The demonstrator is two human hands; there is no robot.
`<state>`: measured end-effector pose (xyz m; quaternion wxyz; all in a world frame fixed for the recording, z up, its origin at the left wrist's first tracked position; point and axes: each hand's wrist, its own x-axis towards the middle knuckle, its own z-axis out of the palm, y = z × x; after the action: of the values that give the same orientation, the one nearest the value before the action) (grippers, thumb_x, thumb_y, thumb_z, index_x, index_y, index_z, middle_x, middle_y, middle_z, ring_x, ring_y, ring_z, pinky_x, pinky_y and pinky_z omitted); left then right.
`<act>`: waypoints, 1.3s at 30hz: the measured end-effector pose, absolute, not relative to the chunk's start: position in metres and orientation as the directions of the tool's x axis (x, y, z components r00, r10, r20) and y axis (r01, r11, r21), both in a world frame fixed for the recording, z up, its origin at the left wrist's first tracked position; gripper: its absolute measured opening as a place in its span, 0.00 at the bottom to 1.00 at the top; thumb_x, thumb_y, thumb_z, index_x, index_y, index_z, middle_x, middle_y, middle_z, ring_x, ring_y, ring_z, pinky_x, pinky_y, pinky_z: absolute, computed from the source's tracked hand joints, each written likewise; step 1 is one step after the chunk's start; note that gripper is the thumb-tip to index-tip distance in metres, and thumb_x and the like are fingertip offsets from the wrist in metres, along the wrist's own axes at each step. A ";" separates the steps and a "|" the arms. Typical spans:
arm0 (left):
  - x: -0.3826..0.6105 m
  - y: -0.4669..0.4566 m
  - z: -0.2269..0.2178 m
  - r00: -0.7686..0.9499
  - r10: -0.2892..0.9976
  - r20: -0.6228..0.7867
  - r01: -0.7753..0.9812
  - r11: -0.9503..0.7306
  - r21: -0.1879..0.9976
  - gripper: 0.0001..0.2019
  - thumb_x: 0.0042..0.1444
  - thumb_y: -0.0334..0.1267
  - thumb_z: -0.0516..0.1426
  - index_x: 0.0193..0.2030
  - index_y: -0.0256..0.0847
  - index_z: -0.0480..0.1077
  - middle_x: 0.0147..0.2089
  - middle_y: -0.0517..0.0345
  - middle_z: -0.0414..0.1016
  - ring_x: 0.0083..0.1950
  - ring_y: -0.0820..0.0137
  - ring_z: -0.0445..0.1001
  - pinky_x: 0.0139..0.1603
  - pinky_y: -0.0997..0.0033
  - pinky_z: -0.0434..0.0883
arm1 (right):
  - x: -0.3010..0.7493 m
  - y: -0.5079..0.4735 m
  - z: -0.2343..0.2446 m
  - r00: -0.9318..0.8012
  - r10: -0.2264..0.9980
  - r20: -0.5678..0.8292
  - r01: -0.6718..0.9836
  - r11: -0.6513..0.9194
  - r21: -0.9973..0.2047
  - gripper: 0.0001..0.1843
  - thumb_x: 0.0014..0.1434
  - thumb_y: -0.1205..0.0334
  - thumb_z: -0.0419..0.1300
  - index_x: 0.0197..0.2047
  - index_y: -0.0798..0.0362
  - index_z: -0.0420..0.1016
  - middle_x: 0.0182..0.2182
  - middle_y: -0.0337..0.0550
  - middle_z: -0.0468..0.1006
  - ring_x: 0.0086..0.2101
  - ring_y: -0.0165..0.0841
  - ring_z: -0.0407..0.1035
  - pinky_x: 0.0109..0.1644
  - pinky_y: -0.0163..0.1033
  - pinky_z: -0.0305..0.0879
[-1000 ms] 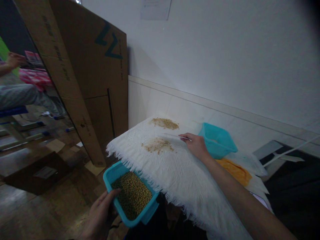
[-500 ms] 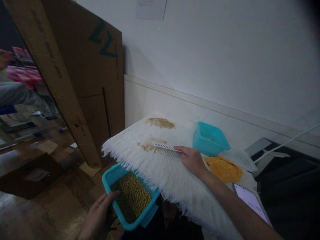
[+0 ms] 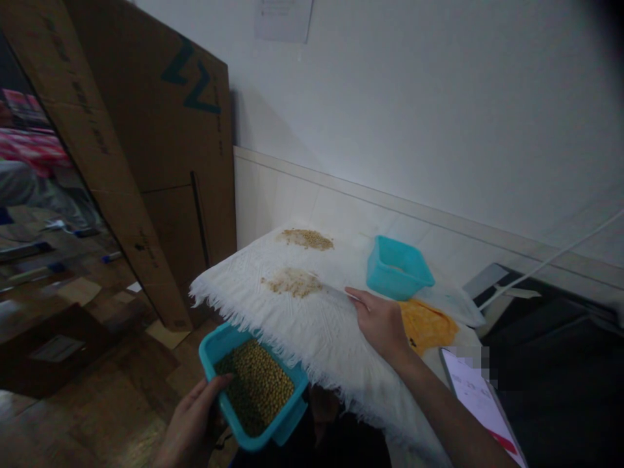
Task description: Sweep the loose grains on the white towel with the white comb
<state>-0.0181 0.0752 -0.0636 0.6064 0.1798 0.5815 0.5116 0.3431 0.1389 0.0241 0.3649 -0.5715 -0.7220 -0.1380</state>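
Note:
My left hand (image 3: 192, 426) grips the near rim of a teal tub (image 3: 253, 390) filled with greenish-yellow beans, held just below the fringed front edge of a white cloth (image 3: 316, 325). My right hand (image 3: 380, 322) rests on the cloth with fingers pinched on a thin white flat strip (image 3: 336, 294) that points toward a small pile of tan grains (image 3: 292, 283). A second grain pile (image 3: 307, 238) lies at the cloth's far edge. An empty-looking teal tub (image 3: 397, 268) stands just beyond my right hand.
Large cardboard boxes (image 3: 160, 149) lean against the wall at the left. An orange cloth (image 3: 429, 325) and clear plastic lie to the right of the white cloth. A phone (image 3: 480, 403) lies by my right forearm. A white cable (image 3: 550, 260) crosses a dark surface.
My right hand drew back toward me along the cloth with the white strip, which was tilted up half a second ago and now lies low by the near grain pile. The left hand kept the bean tub.

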 end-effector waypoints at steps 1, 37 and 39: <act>-0.017 0.075 -0.063 -0.189 0.830 -0.524 -0.423 0.413 0.807 0.19 0.38 0.51 0.82 0.29 0.44 0.85 0.25 0.61 0.77 0.25 0.68 0.70 0.25 0.71 0.72 | 0.345 0.138 0.025 -0.050 0.727 0.685 0.937 0.271 -0.219 0.19 0.71 0.69 0.61 0.52 0.45 0.94 0.46 0.45 0.95 0.42 0.43 0.92 0.49 0.43 0.89; -0.011 0.069 -0.059 -0.140 0.853 -0.502 -0.446 0.398 0.802 0.20 0.36 0.49 0.83 0.27 0.40 0.83 0.20 0.66 0.68 0.23 0.75 0.62 0.22 0.75 0.64 | 0.325 0.097 0.021 -0.031 0.674 0.739 0.852 0.404 -0.332 0.13 0.77 0.61 0.64 0.50 0.43 0.94 0.42 0.43 0.95 0.38 0.43 0.92 0.44 0.39 0.89; -0.011 0.069 -0.059 -0.135 0.850 -0.509 -0.447 0.406 0.797 0.21 0.36 0.49 0.83 0.26 0.40 0.82 0.21 0.64 0.71 0.23 0.74 0.65 0.23 0.74 0.66 | 0.323 0.096 0.021 -0.068 0.682 0.728 0.841 0.432 -0.326 0.14 0.77 0.63 0.64 0.51 0.43 0.94 0.42 0.43 0.95 0.38 0.42 0.92 0.44 0.39 0.89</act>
<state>-0.0110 0.0692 -0.0585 0.6317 0.1830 0.5513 0.5135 0.3231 0.0963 0.0210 0.4363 -0.5252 -0.7249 -0.0910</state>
